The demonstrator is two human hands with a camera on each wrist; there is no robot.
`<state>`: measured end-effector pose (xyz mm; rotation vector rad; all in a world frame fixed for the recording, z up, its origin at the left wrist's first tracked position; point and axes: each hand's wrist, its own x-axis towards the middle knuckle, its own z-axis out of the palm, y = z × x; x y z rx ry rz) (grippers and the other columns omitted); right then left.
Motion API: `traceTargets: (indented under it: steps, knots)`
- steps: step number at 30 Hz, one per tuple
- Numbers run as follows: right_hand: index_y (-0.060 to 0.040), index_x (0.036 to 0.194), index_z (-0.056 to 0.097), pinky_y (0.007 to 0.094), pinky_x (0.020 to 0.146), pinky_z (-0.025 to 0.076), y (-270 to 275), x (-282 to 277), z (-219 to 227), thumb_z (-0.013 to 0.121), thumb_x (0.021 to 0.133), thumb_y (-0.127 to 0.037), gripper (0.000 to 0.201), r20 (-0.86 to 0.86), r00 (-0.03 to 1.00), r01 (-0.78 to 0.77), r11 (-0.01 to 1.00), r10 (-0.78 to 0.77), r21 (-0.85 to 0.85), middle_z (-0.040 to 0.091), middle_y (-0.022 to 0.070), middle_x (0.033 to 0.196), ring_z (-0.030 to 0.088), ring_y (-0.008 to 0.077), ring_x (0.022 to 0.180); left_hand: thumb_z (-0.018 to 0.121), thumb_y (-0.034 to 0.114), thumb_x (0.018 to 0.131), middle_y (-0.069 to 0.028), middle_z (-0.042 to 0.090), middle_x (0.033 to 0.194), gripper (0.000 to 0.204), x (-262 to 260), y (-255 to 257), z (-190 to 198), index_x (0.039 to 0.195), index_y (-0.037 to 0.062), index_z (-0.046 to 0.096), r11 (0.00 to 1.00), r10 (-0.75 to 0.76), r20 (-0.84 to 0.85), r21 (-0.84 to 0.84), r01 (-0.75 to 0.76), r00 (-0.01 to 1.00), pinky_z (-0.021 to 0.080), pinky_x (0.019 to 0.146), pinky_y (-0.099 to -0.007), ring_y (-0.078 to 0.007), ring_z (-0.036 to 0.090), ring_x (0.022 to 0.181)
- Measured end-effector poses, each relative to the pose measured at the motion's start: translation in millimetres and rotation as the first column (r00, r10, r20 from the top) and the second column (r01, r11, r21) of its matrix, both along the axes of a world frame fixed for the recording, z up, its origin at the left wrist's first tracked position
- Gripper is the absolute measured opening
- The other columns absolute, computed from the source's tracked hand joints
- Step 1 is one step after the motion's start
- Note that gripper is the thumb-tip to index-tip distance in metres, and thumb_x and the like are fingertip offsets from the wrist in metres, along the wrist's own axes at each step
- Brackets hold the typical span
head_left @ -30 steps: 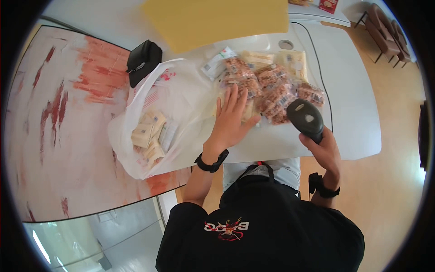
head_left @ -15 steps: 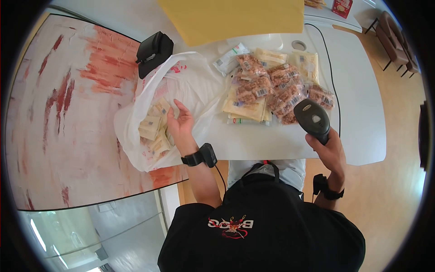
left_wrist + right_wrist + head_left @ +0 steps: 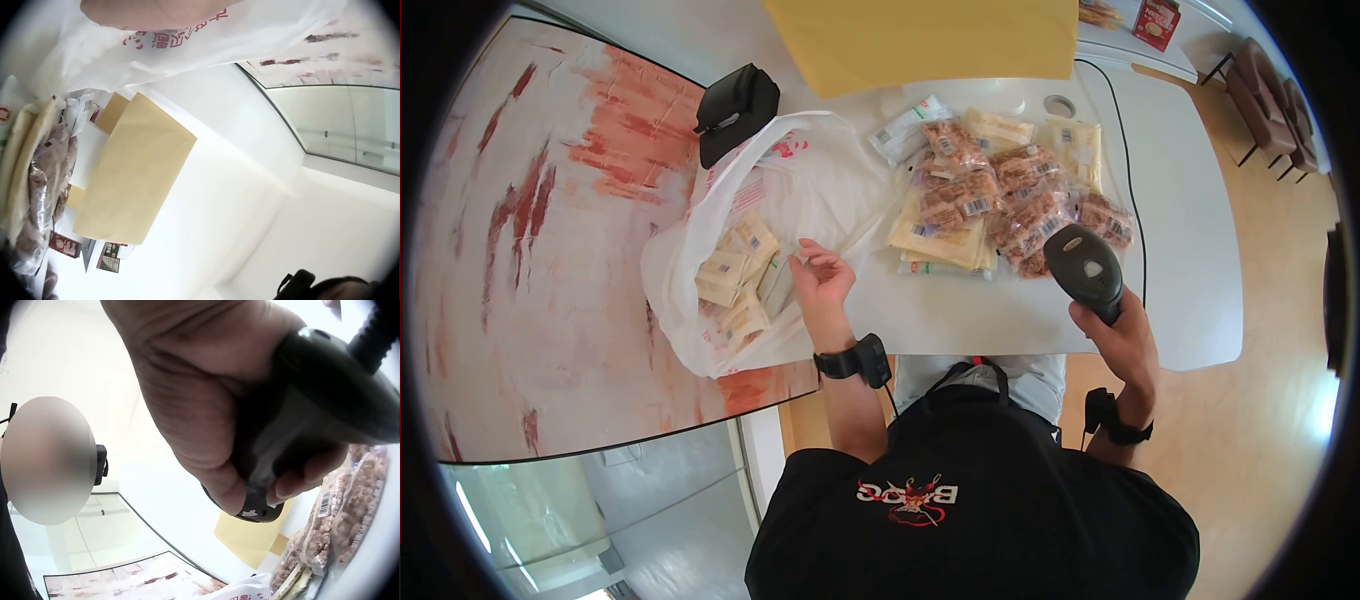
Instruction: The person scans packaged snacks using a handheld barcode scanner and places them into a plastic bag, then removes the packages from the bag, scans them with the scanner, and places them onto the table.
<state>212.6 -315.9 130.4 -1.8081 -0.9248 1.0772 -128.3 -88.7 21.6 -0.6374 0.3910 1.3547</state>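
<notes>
My left hand (image 3: 824, 288) is over the right side of the white plastic bag (image 3: 840, 165), palm up with fingers loosely bent; no item shows in it. Inside the bag lie several cream packets (image 3: 722, 277) and a grey-green one (image 3: 777, 286) beside the fingers. The left wrist view shows part of this hand (image 3: 150, 11) against the bag. My right hand (image 3: 1128, 340) grips a black handheld scanner (image 3: 1084, 268), its head near the pile's lower right edge. That pile has clear bags of brown crumbly food (image 3: 962, 200) and flat cream packs (image 3: 930, 238).
A black case (image 3: 738, 112) stands behind the bag. A yellow sheet (image 3: 930, 40) rises at the back, with a tape roll (image 3: 1058, 105) near it. A black cable (image 3: 1128, 170) runs down the table's right side. The red-streaked panel (image 3: 520, 260) is at left.
My left hand has left the food pile, crossed to the white bag, then shifted slightly right and down. My right hand still grips the scanner near the pile.
</notes>
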Motion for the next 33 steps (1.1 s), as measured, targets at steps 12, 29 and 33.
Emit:
traceTargets:
  steps: [12, 29, 33]
  knots:
    - [0.0011, 0.108, 0.063, 0.0301, 0.076, 0.047, 2, -3, 5, 0.073, 0.084, -0.02, 0.033, 0.016, 1.0, 0.005, 1.0, -0.005, -0.015, 0.065, 0.0057, 0.087, 0.055, 0.0125, 0.079, 0.058, 0.037, 0.097, 0.0024, 0.068, 0.088, 0.026, -4, 8, -20, 0.105, 0.0128, 0.064, 0.966, -0.032, -0.265, 0.239, 0.098, 0.964, 0.049, 0.052, -0.0207, -0.0084, 0.061, 0.061]
    - [0.0006, 0.109, 0.064, 0.027, 0.079, 0.048, 0, -3, 11, 0.075, 0.084, -0.018, 0.033, -0.106, 0.994, 0.01, 0.996, -0.001, 0.085, 0.066, 0.0024, 0.092, 0.056, 0.0087, 0.085, 0.051, 0.011, 0.087, -0.0143, 0.068, 0.109, 0.045, 100, -52, 37, 0.125, -0.0125, 0.058, 0.33, 0.042, -0.944, 0.323, 0.887, 0.328, 0.05, 0.087, -0.0312, -0.0175, 0.064, 0.096]
    - [0.0004, 0.107, 0.065, 0.0275, 0.076, 0.047, 1, -3, 17, 0.075, 0.084, -0.019, 0.032, -0.102, 0.995, 0.031, 0.995, -0.021, 0.092, 0.066, 0.002, 0.088, 0.056, 0.0086, 0.082, 0.049, 0.012, 0.087, -0.0174, 0.068, 0.111, 0.044, 100, -57, 43, 0.121, -0.0151, 0.058, 0.241, -0.001, -0.933, 0.349, 0.905, 0.36, 0.05, 0.089, -0.0334, -0.0221, 0.066, 0.1]
